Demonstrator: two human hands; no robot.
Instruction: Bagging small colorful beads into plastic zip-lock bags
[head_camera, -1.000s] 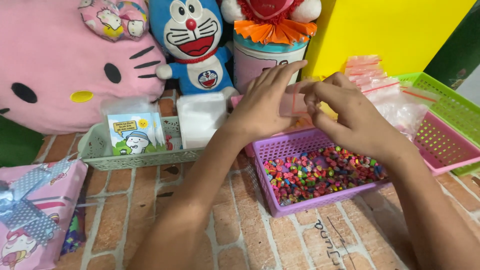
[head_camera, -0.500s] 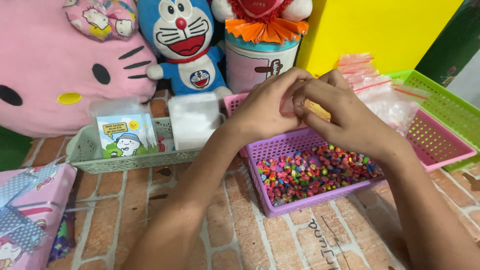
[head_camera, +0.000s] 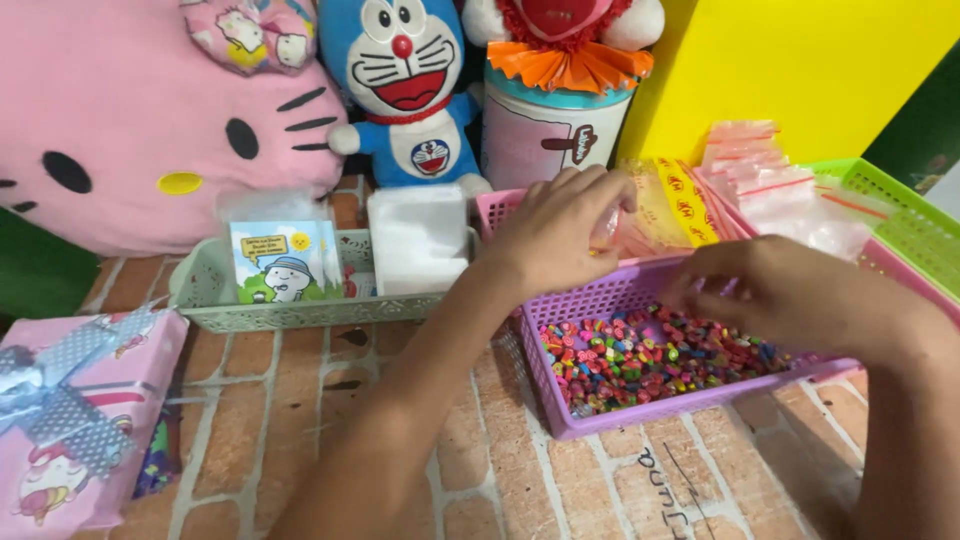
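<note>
Left hand (head_camera: 560, 235) is raised over the back rim of the shallow purple plastic mesh basket (head_camera: 600, 300), fingers curled, pinching a small clear plastic zip bag (head_camera: 606, 228). Most of the bag is hidden behind the fingers and blurred; can't tell if anything is inside it.

Right hand (head_camera: 775, 290) is low over the same basket, fingers pointing down into the pile of small multicoloured beads (head_camera: 650, 360). Fingertips are blurred and partly covered by the hand itself, so can't tell whether it has clenched on beads or is loose over them.

Beads sit on the basket floor, spread across the middle and right side. Their right part is covered by the right hand and wrist.

Behind: a stack of clear zip bags with red and yellow strips (head_camera: 745, 175) lies in a pink mesh basket (head_camera: 495, 210), which is mostly hidden by the hands. A green mesh basket (head_camera: 900, 215) is cut off at the right edge.

Left of the purple basket: grey-green mesh tray (head_camera: 205, 290) holding a small illustrated card packet (head_camera: 285, 262) and a white block (head_camera: 417, 240). Pink wrapped gift box with ribbon (head_camera: 80, 420) is cut off at the bottom left. All on a brick-pattern surface (head_camera: 300, 400).
</note>
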